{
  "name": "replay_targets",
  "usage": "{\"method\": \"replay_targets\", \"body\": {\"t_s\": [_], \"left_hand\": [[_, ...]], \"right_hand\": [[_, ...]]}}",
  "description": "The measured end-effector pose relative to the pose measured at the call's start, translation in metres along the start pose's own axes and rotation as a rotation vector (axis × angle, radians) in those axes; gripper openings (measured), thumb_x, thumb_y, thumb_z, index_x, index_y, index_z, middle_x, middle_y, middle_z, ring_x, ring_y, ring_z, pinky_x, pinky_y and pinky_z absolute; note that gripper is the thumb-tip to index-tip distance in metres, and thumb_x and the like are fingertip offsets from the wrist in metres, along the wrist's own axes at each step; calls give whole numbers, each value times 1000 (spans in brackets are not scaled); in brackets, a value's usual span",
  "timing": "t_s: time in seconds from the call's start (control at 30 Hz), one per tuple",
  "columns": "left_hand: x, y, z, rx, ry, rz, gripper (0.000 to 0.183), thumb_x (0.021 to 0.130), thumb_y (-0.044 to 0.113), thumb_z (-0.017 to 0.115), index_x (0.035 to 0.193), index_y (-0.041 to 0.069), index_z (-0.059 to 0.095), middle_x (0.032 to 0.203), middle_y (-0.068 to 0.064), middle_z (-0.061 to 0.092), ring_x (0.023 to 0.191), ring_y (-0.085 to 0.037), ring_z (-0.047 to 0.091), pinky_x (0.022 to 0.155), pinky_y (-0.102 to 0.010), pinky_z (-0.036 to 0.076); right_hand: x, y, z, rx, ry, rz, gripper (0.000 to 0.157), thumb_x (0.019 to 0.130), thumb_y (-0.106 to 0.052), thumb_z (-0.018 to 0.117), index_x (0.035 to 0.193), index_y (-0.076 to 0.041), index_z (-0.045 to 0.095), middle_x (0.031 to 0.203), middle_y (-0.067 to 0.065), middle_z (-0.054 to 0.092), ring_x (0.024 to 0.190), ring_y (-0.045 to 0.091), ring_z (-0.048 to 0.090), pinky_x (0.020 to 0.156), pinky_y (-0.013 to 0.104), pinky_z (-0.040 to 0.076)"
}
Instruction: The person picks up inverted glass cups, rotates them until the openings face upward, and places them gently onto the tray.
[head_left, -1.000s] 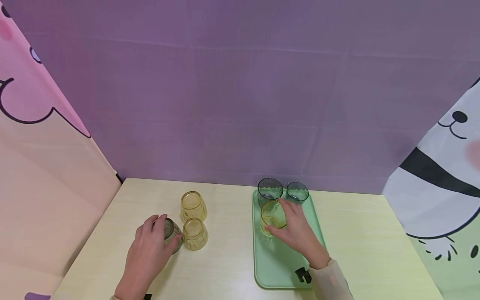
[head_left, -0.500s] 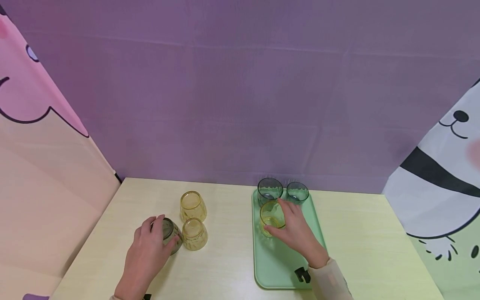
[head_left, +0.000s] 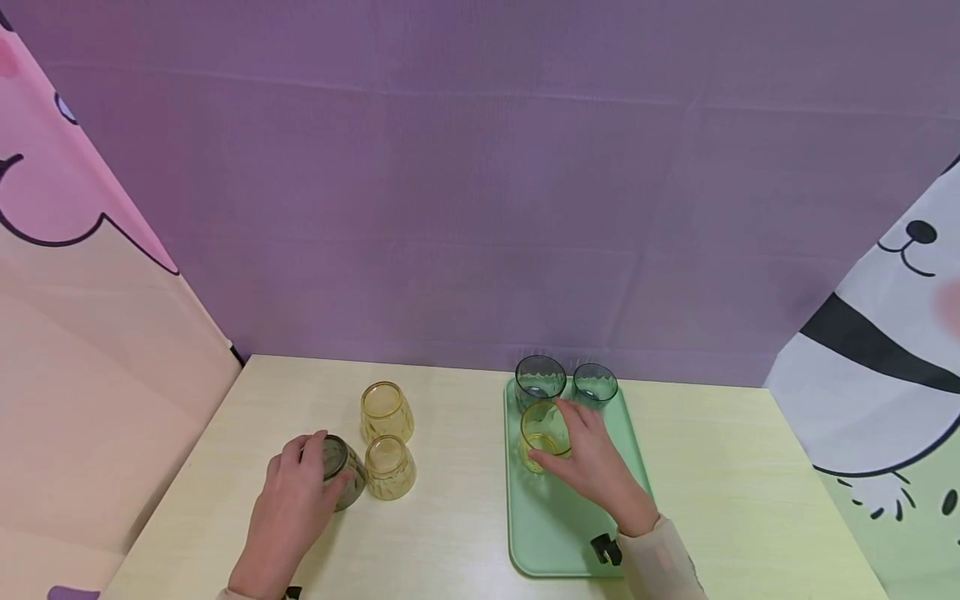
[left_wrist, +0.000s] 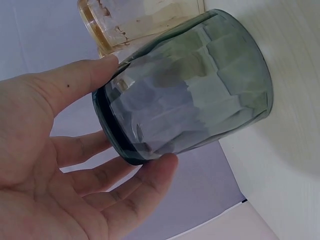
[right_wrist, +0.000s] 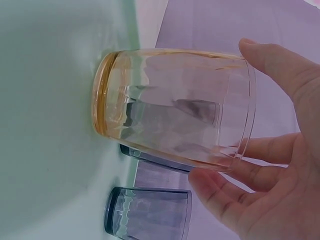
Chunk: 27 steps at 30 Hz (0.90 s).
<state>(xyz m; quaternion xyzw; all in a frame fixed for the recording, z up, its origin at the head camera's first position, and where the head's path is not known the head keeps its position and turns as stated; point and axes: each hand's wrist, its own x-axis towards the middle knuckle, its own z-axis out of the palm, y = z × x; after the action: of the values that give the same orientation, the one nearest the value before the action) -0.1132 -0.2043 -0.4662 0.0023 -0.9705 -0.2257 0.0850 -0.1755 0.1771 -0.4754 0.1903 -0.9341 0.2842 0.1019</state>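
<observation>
On the left of the table, my left hand [head_left: 288, 500] grips an upside-down grey glass [head_left: 347, 479] near its base. The left wrist view has the thumb on one side of the thick grey base [left_wrist: 117, 127] and fingertips on the other, with the rim down at the table. Two upside-down yellow glasses [head_left: 386, 412] stand just right of it. Over the green tray [head_left: 555, 542], my right hand [head_left: 596, 462] holds an upright yellow glass [right_wrist: 170, 107] by its rim, between thumb and fingers. The base of this glass is right at the tray surface.
Two upright dark glasses, a larger one [head_left: 534, 392] and a smaller one [head_left: 596, 387], stand at the tray's far end. A purple backdrop [head_left: 465, 208] rises behind the table [head_left: 450, 550], with printed cloths at both sides.
My left thumb and hand have shifted slightly left on the grey glass. My right hand and the yellow glass have stayed in nearly the same place.
</observation>
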Motion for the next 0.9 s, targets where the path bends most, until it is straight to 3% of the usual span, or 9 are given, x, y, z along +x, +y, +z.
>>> {"method": "replay_targets", "body": {"t_s": [0.37, 0.67, 0.9], "left_hand": [[-6, 4, -8, 15, -13, -6, 64, 88, 20, 78, 136, -10, 47, 129, -37, 47, 113, -58, 48, 79, -65, 49], [-15, 19, -27, 17, -31, -24, 70, 84, 32, 80, 134, -8, 51, 126, -35, 49, 111, -54, 50, 72, -64, 51], [-25, 32, -39, 7, -26, 4, 69, 82, 37, 81, 131, -6, 56, 123, -28, 54, 110, -46, 54, 72, -62, 52]], "right_hand": [[-2, -1, -3, -34, 49, -54, 81, 80, -34, 85, 136, 12, 49, 136, 28, 50, 125, 45, 46, 101, 54, 44], [-4, -8, -11, 5, 65, -59, 82, 81, -33, 85, 138, 12, 48, 138, 28, 47, 128, 43, 44, 103, 54, 43], [-7, -11, -13, 9, 78, -58, 82, 81, -33, 84, 140, 10, 47, 140, 26, 47, 130, 42, 43, 104, 54, 42]]}}
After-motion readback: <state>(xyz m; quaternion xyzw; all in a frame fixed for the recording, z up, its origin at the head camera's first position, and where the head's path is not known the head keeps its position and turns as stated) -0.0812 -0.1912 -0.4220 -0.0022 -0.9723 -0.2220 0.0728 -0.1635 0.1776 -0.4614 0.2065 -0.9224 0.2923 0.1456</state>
